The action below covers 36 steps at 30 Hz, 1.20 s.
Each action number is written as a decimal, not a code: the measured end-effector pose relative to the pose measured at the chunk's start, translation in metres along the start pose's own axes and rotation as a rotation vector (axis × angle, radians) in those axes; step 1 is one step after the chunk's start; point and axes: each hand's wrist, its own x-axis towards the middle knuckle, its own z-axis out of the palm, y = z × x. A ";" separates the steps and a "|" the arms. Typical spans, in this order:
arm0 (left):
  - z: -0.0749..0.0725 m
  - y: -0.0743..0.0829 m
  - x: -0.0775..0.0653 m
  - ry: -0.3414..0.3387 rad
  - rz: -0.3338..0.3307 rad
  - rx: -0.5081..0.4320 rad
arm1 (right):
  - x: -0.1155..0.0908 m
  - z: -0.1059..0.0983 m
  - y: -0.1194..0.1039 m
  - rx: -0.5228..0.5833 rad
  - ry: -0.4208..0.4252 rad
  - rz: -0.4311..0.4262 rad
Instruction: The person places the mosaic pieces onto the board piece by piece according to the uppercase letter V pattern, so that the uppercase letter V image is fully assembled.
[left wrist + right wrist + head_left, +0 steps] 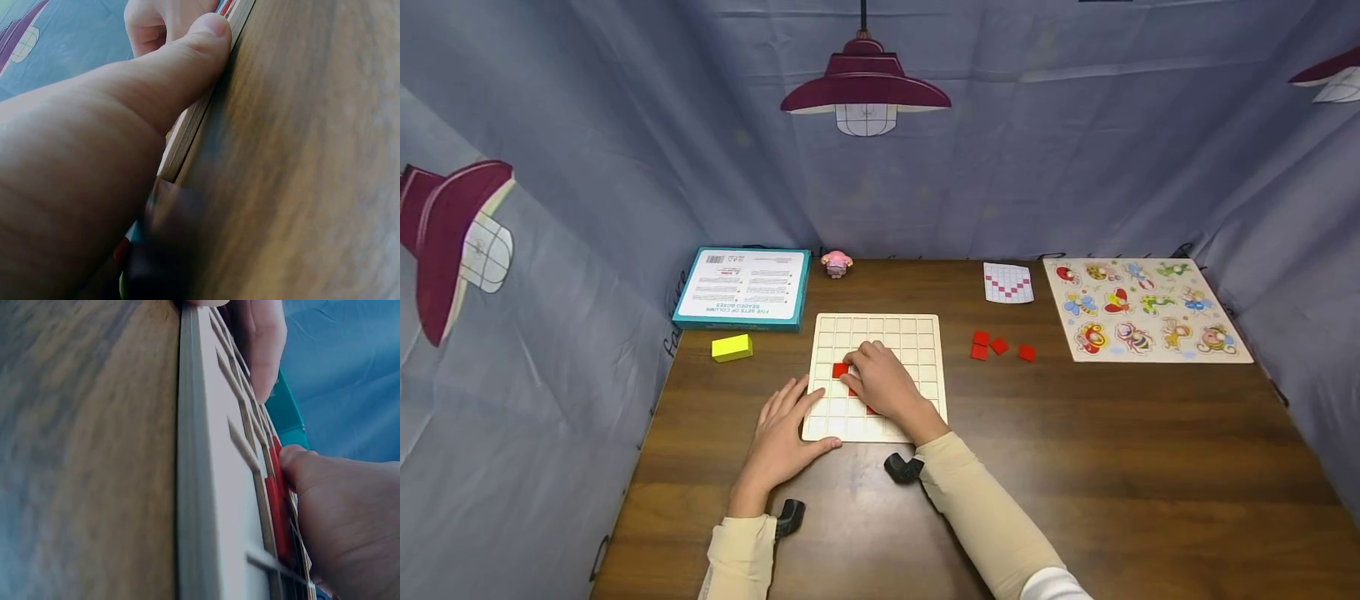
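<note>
A light wooden grid board (917,333) lies on the table before me. My right hand (883,385) is over its middle, with curled fingertips and thumb pinching a red square tile (839,370) at a cell in the left part. Two more red tiles run diagonally toward the near edge, partly covered by that hand. My left hand (781,433) rests at the board's near left corner, fingers fairly straight and spread, index on the left edge and thumb against the near edge. In the right wrist view the right thumb (300,465) touches a red tile.
Several loose red tiles (979,352) lie right of the board. Behind them is a pattern card (1008,283); farther right, an insect picture puzzle (1135,308). A teal box (741,287), a yellow block (732,347) and a pink figurine (837,263) stand to the left and back.
</note>
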 end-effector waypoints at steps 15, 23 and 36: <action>0.000 0.001 -0.001 0.004 0.013 0.000 | -0.007 -0.011 0.001 0.121 -0.004 0.061; 0.000 0.000 0.000 0.012 0.001 -0.007 | -0.066 -0.041 0.086 0.354 0.216 0.198; 0.003 -0.002 0.001 -0.003 0.001 -0.019 | -0.151 -0.053 0.196 0.249 0.478 0.482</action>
